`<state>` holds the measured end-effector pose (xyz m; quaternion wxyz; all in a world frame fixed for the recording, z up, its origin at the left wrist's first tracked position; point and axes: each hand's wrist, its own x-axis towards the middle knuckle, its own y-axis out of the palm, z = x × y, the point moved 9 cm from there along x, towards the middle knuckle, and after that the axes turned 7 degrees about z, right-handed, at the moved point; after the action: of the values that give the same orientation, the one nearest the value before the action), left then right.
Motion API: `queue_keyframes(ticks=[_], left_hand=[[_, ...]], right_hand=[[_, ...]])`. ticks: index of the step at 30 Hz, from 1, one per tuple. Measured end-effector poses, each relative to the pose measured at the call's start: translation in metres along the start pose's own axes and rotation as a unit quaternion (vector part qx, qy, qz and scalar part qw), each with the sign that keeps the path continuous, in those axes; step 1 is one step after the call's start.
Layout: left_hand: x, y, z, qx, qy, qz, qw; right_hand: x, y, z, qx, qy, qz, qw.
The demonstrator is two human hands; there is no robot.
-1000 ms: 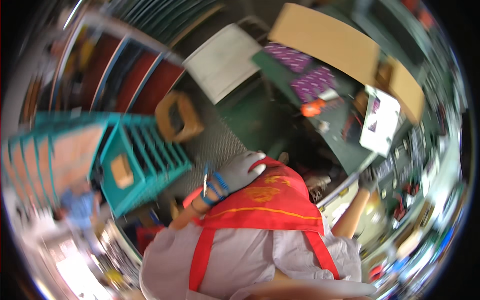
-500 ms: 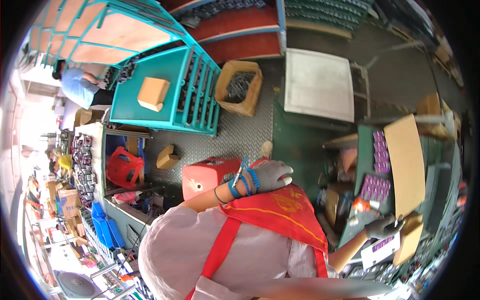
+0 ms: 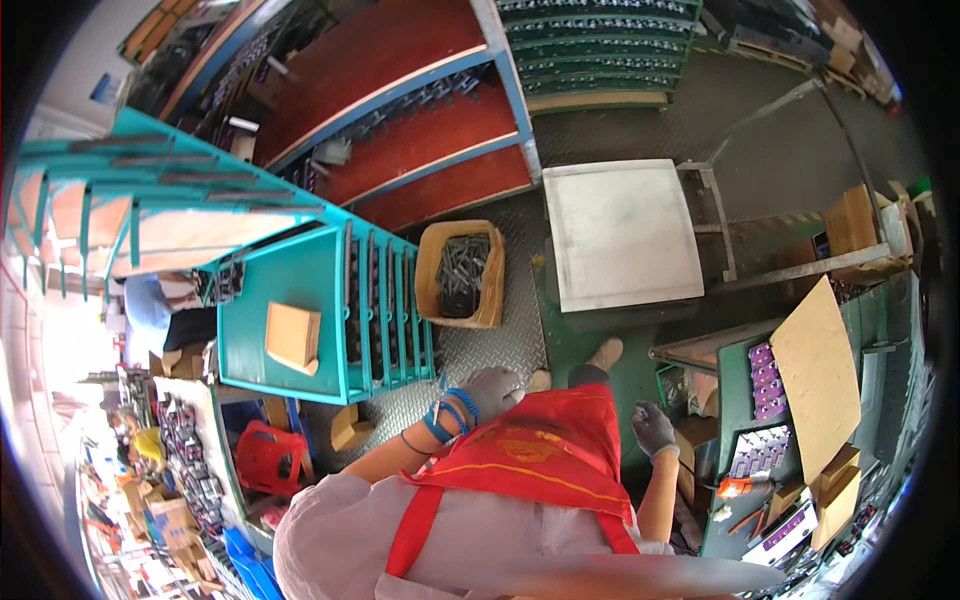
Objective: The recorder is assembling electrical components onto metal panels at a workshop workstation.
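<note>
My left hand (image 3: 488, 392), in a grey glove with blue bands (image 3: 452, 410) at the wrist, hangs by the red apron (image 3: 525, 440). Its fingers are loosely bent and apart, with nothing visible in them. On the apron's other side is my right hand (image 3: 655, 428), also grey-gloved, between my body and the right bench (image 3: 735, 385). Its fingers are slightly curled and apart, and it looks bare of any object. Nearest to it on the bench are purple-and-white parts (image 3: 760, 452) in rows, an orange-handled tool (image 3: 735, 487) and a white box (image 3: 782, 532).
Ahead stands a white-topped table (image 3: 625, 235). To its left are an open carton of dark parts (image 3: 460, 270) and a teal rack (image 3: 280, 310) bearing a small cardboard box (image 3: 293, 337). A red chair (image 3: 268, 458) stands at left; a person in blue (image 3: 148, 305) is beyond.
My right hand has left the bench beside the white box and come in beside my apron. The view has shifted forward, and the red stool near my left hand is out of sight.
</note>
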<state>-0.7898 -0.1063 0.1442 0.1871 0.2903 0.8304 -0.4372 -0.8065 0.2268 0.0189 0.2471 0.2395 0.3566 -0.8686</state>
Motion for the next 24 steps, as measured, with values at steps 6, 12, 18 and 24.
queue_keyframes(ticks=[6, 12, 18, 24], left_hand=[[0.116, -0.003, 0.001, 0.011, 0.008, 0.070, 0.997], [0.253, 0.002, 0.050, -0.095, -0.010, 0.066, 0.993], [0.399, 0.077, 0.206, -0.119, -0.157, 0.124, 0.973], [0.532, 0.142, 0.384, -0.132, -0.176, 0.071, 0.973]], right_hand=[[0.113, -0.012, -0.004, -0.038, 0.020, 0.052, 0.998], [0.302, 0.022, -0.068, 0.042, -0.001, 0.101, 0.994], [0.485, 0.018, -0.198, 0.028, 0.145, 0.087, 0.985], [0.610, -0.077, -0.338, -0.058, 0.253, -0.092, 0.961]])
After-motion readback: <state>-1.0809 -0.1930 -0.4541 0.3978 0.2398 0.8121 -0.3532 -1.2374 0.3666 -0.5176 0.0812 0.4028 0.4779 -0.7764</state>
